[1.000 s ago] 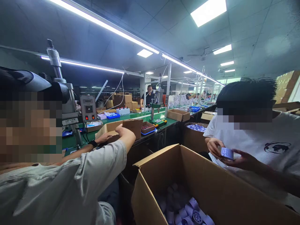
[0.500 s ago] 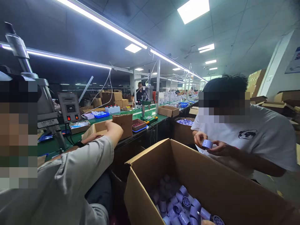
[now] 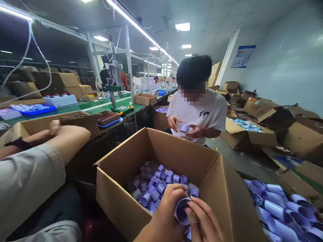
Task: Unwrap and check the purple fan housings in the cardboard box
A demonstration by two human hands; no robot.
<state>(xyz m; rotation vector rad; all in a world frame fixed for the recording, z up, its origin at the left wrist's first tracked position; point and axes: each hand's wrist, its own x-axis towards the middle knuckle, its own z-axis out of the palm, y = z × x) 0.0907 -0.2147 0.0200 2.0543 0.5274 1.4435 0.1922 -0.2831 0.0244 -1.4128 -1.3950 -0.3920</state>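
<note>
My left hand (image 3: pixel 168 210) is closed around a short, hollow lilac plastic cylinder (image 3: pixel 179 215), its open end facing me. On the other side, my right hand (image 3: pixel 205 218) grips the cylinder's rim, with fingertips at the opening. What lies inside the cylinder is too dark to make out. Both hands are over the near side of a large cardboard box (image 3: pixel 121 201). Many similar lilac cylinders (image 3: pixel 154 194) lie loose inside it, some showing a spoked end.
Longer lilac tubes (image 3: pixel 280 211) are heaped at the lower right. Across the box a co-worker (image 3: pixel 199 111) in a white shirt holds a similar cylinder. At left, another person's arm (image 3: pixel 32 171) reaches into a carton on the green bench (image 3: pixel 101 105). Cartons (image 3: pixel 248 136) line the right.
The view has swung right and down. Both my hands are now in sight with a cylinder; before, only a bit of a hand showed at the bottom. The co-worker's hand has moved off their cylinder.
</note>
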